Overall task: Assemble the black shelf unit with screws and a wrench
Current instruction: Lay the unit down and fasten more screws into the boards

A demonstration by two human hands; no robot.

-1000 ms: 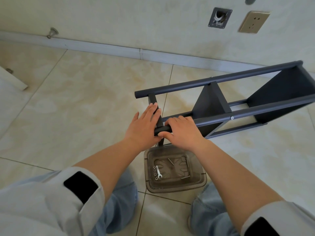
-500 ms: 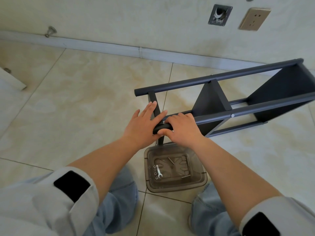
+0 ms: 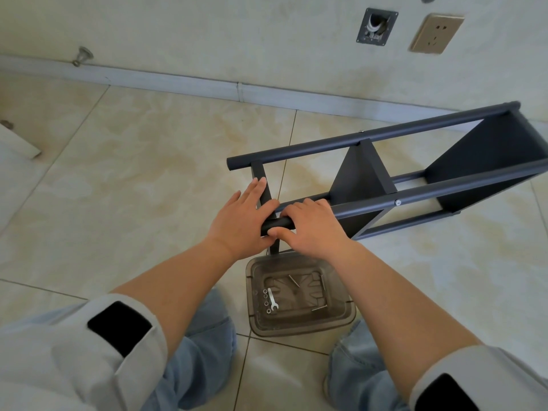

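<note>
The black shelf unit lies on its side on the tiled floor, its round poles running from centre to the right edge. My right hand is curled over the near pole close to its end. My left hand rests flat with spread fingers against the black end panel and the pole's tip, thumb under the pole. Below my hands stands a clear brown plastic tray. In it lie a small silver wrench, several washers and a few screws.
The wall with its baseboard runs behind the shelf. A socket and a metal wall plate are high on the wall. A white board's corner shows at left. My knees in jeans flank the tray.
My left hand's fingers have spread and flattened against the end panel. The shelf end and my hands have shifted slightly; the tray contents have not moved.
</note>
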